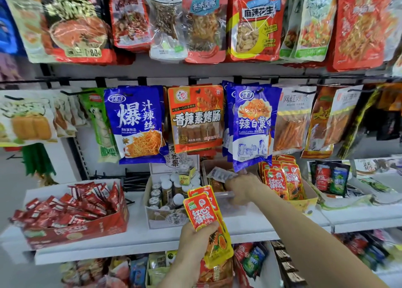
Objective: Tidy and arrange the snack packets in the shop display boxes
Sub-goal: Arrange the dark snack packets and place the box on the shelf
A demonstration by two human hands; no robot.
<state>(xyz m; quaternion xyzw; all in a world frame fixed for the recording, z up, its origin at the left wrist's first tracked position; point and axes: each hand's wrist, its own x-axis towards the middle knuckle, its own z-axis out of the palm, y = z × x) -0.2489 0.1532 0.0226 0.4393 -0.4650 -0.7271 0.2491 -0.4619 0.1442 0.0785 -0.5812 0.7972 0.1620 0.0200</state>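
Head view, nearest first: the left hand (195,237) is raised in front of the shelf edge (130,240), its grip closed round the lower part of a small stack of red and yellow snack packets (203,213). These are flat, glossy sachets with white lettering on red and a picture of orange fruit on the yellow end; they stand upright and fan slightly above the fingers. Further in, the right arm stretches forward from the lower right, and the right hand (241,187) reaches into a clear box (219,193) on the shelf, pinching a pale grey packet (221,174) at its top. Just right of that box, a yellow carton (304,202) holds more of the same red and yellow packets (282,181), standing on end. To the left sit a white box of small jars (165,196) and a red box heaped with red sachets (71,209). Behind, larger bags hang from hooks, among them a blue bag (253,126) directly above the right hand.
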